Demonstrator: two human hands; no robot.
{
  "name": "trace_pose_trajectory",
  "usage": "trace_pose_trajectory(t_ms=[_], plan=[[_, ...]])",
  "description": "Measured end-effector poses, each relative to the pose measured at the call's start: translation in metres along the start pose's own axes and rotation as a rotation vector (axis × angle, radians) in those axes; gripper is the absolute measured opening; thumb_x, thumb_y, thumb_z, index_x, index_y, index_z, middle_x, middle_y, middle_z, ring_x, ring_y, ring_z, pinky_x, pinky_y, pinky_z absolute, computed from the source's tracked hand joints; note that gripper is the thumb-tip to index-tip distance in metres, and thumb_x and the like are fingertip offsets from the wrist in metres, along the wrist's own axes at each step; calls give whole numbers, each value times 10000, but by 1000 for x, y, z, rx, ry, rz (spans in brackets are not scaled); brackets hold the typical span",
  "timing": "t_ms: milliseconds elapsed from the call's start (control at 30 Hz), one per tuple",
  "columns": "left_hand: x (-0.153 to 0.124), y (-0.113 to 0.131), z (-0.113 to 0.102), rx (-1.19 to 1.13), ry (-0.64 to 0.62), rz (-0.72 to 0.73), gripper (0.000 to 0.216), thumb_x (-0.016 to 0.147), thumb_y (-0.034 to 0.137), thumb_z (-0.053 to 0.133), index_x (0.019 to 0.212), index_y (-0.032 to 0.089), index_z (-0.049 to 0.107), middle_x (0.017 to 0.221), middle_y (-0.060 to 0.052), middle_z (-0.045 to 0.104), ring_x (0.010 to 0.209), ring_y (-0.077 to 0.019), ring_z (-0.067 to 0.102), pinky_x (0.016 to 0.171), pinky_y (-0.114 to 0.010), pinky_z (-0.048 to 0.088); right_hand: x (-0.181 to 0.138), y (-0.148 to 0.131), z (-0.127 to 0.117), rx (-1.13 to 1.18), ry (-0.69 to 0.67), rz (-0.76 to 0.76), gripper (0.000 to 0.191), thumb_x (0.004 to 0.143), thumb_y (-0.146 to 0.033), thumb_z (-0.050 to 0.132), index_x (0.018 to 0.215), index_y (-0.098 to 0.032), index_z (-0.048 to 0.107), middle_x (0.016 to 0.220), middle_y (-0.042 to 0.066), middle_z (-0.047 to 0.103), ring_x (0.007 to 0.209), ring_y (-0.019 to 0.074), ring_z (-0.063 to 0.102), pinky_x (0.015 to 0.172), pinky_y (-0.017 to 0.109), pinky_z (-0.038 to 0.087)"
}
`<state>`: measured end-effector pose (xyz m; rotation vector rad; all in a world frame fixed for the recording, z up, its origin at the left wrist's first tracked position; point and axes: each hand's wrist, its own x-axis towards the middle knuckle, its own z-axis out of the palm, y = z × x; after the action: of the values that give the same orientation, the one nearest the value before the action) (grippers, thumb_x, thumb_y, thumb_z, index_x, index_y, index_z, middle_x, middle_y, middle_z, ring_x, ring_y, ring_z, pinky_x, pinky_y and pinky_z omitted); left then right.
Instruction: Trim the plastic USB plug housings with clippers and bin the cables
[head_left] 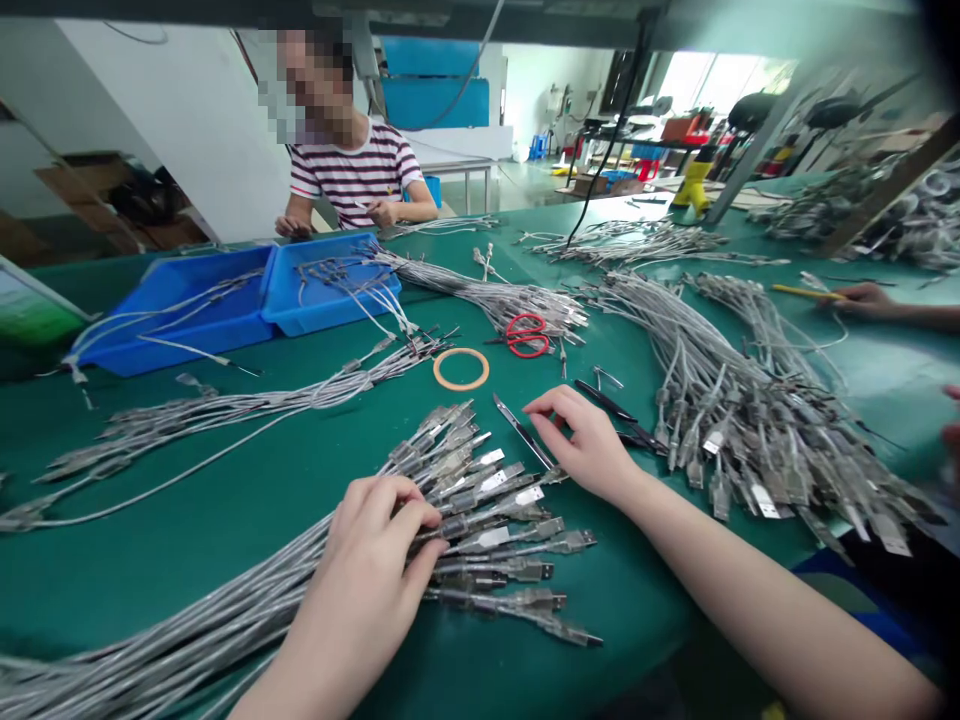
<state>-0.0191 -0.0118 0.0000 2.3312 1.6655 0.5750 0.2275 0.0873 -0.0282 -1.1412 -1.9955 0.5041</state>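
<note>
In the head view, a thick bundle of grey USB cables (247,590) runs from the lower left, its plugs fanned out to the right. My left hand (379,550) lies over the bundle, thumb and fingers closed on a USB cable among the plugs. My right hand (581,435) hovers just right of slim metal tweezers (523,432) on the green table; its fingers are loosely curled, with a gap before the thumb and nothing visible between them. Behind its wrist lies a dark tool (606,400), partly covered.
Red-handled scissors (527,336) and an orange tape ring (460,370) lie ahead. Blue trays (187,345) with cables stand at the far left. More cable bundles (720,390) fill the right side. A co-worker (352,175) sits opposite; another person's hand (862,300) reaches in from the right.
</note>
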Motion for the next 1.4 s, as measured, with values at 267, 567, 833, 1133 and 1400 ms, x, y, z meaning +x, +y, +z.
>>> trace_pose_trajectory(t_ms=[267,567,833,1133,1400], plan=[[3,-1,-10,-326,-4,-185,259,907,364,500,725,248,643,924,-63,611,954,-271,520,798,-377,402,0,-1,0,17,-16,24,142,924,-201,475,925,-183,616,879,84,605,812,206,568,684,319,458],[-5,-2,-26,-1043,151,-695,119,828,344,660,791,238,699,684,11,683,731,-163,569,706,-244,432,-6,-11,-3,130,118,114,141,932,-279,522,952,-191,630,879,66,642,789,185,583,703,311,459],[-9,-15,-34,-1316,-16,-631,176,851,321,646,764,194,731,664,-13,683,721,-161,586,705,-254,447,6,-72,11,745,-372,470,263,855,-401,655,979,-178,719,826,59,665,662,135,552,592,254,460],[-11,-18,-34,-1469,-94,-622,125,856,303,657,808,197,704,681,-5,734,629,-115,580,601,-207,422,26,-113,58,1291,-321,607,245,781,-360,760,848,-127,725,744,29,631,643,89,540,585,195,441],[-12,-19,-31,-1493,-109,-670,167,818,347,698,788,183,705,701,-37,746,631,-129,589,606,-222,422,24,-110,62,1300,-293,662,241,790,-355,752,777,-121,696,662,18,601,600,94,531,565,207,446]])
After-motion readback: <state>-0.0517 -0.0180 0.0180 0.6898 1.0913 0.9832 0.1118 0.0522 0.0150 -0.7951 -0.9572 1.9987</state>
